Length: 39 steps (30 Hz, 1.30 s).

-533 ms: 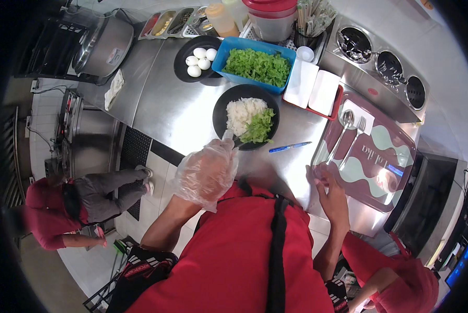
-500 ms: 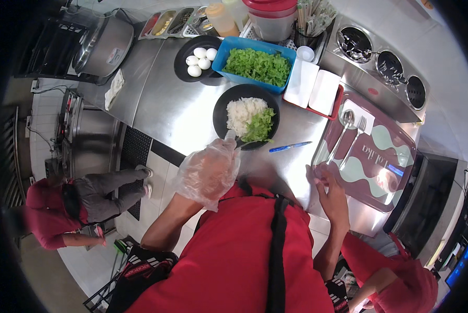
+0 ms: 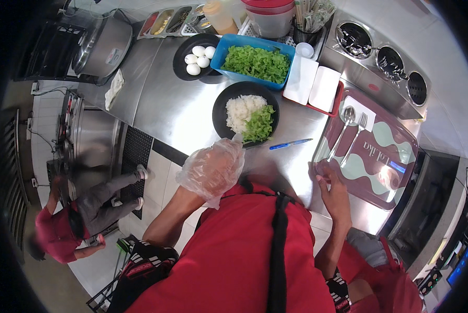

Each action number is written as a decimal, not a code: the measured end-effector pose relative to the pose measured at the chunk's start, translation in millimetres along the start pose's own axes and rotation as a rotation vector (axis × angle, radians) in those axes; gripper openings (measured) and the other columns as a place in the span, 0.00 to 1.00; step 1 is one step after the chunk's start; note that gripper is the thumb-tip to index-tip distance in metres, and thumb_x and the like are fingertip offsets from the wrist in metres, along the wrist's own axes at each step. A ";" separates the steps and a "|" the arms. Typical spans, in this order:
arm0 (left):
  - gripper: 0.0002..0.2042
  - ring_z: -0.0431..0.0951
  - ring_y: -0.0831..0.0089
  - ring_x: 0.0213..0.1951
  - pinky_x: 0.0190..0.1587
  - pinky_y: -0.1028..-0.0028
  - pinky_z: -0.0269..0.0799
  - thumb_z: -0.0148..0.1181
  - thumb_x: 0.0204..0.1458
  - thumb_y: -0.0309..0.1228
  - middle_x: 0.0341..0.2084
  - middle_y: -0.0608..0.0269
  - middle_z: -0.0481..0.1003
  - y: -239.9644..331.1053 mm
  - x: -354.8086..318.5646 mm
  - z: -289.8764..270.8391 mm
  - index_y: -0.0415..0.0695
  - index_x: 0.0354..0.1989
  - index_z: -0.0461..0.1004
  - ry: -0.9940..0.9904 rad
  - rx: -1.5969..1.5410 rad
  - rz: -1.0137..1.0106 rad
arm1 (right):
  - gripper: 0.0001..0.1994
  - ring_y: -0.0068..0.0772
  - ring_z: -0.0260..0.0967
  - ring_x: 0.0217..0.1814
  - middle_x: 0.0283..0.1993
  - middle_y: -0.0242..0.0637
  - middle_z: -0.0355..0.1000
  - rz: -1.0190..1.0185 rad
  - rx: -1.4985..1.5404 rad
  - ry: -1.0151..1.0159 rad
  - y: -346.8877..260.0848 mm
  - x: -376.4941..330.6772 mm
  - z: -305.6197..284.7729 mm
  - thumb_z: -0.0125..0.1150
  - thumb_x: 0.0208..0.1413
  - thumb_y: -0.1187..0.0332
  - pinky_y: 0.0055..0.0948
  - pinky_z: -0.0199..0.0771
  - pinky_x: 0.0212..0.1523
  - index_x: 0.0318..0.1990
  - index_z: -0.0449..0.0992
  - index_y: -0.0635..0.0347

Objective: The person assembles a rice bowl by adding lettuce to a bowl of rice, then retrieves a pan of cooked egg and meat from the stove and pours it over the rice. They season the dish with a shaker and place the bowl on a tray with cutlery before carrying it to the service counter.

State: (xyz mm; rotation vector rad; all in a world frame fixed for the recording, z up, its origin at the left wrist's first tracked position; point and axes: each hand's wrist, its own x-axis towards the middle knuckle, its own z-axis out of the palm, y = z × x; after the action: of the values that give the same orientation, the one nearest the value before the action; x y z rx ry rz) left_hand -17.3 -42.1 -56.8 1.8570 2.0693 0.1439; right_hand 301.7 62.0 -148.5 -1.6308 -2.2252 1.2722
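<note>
On the steel counter sits a round black plate (image 3: 221,116) with white rice (image 3: 240,110) and chopped green lettuce (image 3: 258,125). My left hand (image 3: 213,166), in a loose clear plastic glove, hovers at the plate's near edge. Its fingers are bunched under the glove, so their pose is unclear. My right hand (image 3: 332,192) is bare, fingers loosely bent and apart, at the near left corner of a maroon tray with pale green waves (image 3: 385,182). A spoon (image 3: 340,134) and a fork (image 3: 355,136) lie on that tray over a white napkin (image 3: 368,112). A blue pen (image 3: 290,144) rests between plate and tray.
Behind the plate stand a blue tub of lettuce (image 3: 221,57), a black plate of eggs (image 3: 181,65) and a red tray of white packets (image 3: 340,99). A steel cutlery holder (image 3: 372,78) is at far right. Co-workers stand left (image 3: 62,229) and lower right (image 3: 401,287).
My gloved left hand has drawn back slightly from the plate's rim. My right hand stays by the tray. The left co-worker has shifted stance, and the lower-right one has moved downward in view.
</note>
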 end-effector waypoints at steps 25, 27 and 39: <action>0.14 0.77 0.49 0.39 0.44 0.57 0.71 0.53 0.63 0.36 0.36 0.46 0.78 -9.3 12.3 0.9 0.40 0.47 0.77 0.084 -0.177 -0.181 | 0.20 0.52 0.78 0.47 0.46 0.57 0.77 -0.001 -0.006 0.032 1.5 -0.9 -0.1 0.59 0.64 0.62 0.41 0.75 0.48 0.56 0.72 0.67; 0.14 0.77 0.48 0.40 0.45 0.56 0.72 0.52 0.63 0.36 0.37 0.45 0.78 -9.3 13.6 4.4 0.39 0.47 0.77 0.036 -0.174 -0.196 | 0.20 0.52 0.78 0.47 0.45 0.56 0.77 0.013 -0.014 0.016 0.8 -1.1 -0.1 0.59 0.64 0.62 0.41 0.75 0.48 0.56 0.72 0.67; 0.13 0.76 0.49 0.35 0.40 0.55 0.71 0.53 0.62 0.33 0.32 0.45 0.76 -5.3 7.6 -6.7 0.37 0.49 0.75 0.067 -0.076 -0.154 | 0.21 0.60 0.74 0.51 0.49 0.58 0.74 0.042 -0.028 -0.048 -2.1 -0.1 -3.4 0.56 0.65 0.59 0.49 0.73 0.50 0.58 0.70 0.65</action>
State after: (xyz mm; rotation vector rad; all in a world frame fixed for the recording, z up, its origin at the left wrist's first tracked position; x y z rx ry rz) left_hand -25.1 -34.3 -53.7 1.6632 2.2103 0.2455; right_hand 302.0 63.6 -144.8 -1.6837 -2.2577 1.3095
